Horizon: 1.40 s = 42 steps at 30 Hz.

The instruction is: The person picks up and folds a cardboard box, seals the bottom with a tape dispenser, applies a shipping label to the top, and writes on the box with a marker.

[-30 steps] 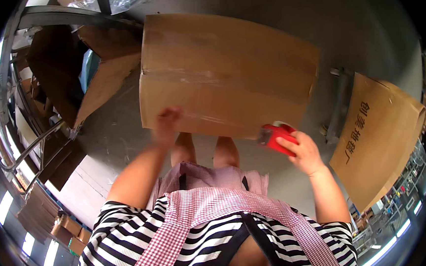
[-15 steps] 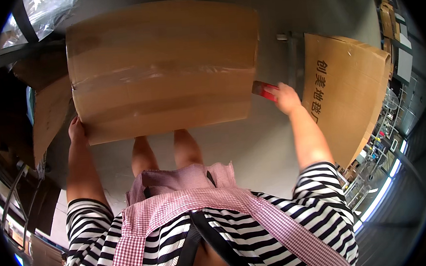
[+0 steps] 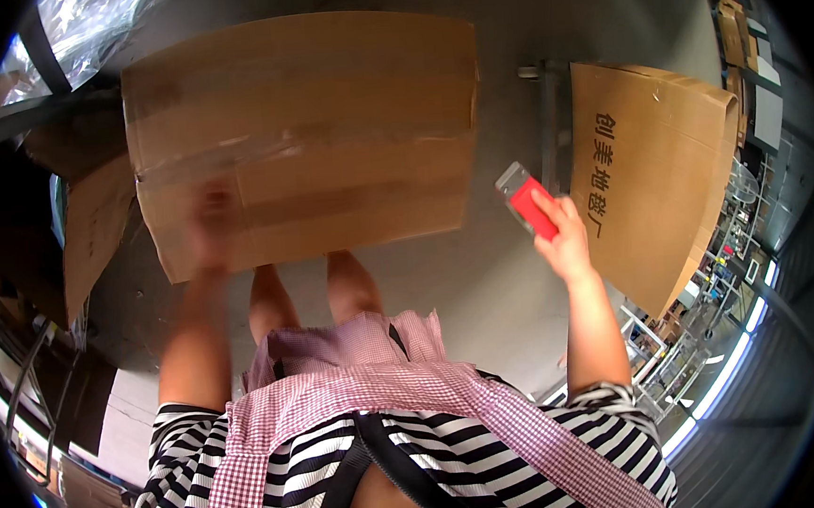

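Observation:
A big brown cardboard box [image 3: 320, 90] lies in front of my legs, a strip of clear tape across its middle. My left hand [image 3: 215, 211] is over the left part of its near side, smeared by motion. Whether it touches the cardboard, and how its fingers lie, I cannot tell. Off the box's right side, my right hand [image 3: 564, 238] is closed around a flat red tool with a grey end [image 3: 534, 209]. The tool's grey end points away from me, up and to the left. Its exact kind is not clear.
Another large carton [image 3: 651, 171] with dark printing stands at the right, beside a grey metal bar [image 3: 556, 121]. At the left, a cardboard flap [image 3: 94, 229] leans out near a dark frame. Clear plastic wrap [image 3: 94, 35] fills the far left corner. Shelving with goods lines the right edge.
My left hand has left the box's lower left corner and moved right over its near side. My right hand has drawn nearer with the red tool, turning it. The box shifted slightly left in view.

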### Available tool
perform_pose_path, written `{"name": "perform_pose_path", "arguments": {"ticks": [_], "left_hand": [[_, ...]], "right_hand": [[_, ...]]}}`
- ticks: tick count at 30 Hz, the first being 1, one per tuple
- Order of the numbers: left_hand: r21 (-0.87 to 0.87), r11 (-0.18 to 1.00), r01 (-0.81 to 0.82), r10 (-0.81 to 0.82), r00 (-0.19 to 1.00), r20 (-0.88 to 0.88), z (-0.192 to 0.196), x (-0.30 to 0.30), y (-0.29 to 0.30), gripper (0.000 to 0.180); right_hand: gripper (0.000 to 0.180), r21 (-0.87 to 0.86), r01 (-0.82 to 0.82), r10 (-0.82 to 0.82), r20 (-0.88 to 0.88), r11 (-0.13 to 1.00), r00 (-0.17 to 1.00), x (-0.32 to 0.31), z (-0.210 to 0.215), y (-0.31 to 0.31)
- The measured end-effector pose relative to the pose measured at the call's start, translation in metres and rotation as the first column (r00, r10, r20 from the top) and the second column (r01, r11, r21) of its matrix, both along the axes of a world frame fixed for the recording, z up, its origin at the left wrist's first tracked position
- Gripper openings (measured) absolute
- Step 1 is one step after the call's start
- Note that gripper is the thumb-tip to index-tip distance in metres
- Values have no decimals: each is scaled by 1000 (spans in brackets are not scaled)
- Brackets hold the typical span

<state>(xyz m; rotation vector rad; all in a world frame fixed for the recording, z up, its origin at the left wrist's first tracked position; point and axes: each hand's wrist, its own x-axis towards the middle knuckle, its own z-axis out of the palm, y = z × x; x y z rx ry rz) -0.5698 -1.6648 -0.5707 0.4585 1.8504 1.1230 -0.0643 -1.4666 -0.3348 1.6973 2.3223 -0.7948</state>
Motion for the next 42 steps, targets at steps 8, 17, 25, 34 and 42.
{"name": "perform_pose_path", "arguments": {"ticks": [8,17,25,34,42], "left_hand": [[165,970,177,-232,475,849,170,171,69,61],[-210,960,-185,272,797,539,140,146,-47,16],[-54,718,-694,696,712,96,18,-55,-183,19],[-105,695,-711,717,697,29,-43,-80,-184,17],[-343,730,-592,678,693,247,-41,-85,-165,17]], "right_hand": [[69,106,-258,279,-357,960,891,-110,36,-53],[76,54,-525,503,-383,849,775,-104,-26,-103],[76,-101,-421,433,223,901,873,81,-38,-87],[78,-58,-481,467,368,875,804,80,-56,-58],[75,-90,-442,440,394,892,807,60,-116,-65]]}}
